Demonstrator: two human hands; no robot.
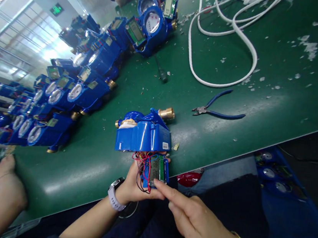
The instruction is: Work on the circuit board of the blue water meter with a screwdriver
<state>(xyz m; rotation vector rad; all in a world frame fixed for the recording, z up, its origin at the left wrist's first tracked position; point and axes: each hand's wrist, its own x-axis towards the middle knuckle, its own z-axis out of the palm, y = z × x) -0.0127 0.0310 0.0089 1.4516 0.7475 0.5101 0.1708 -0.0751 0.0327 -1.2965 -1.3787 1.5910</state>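
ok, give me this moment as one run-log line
left hand: holding display module | right hand: pointing at module | blue meter: beside module | wires: exposed | cutters: open, on table

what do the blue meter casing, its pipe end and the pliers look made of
Blue meter casing: likely glossy hard plastic, judging by its bright reflections. Pipe end: probably brass, from its golden metallic shine. Pliers: grey metal head, perhaps steel; the evenly blue handles look plastic- or rubber-coated.
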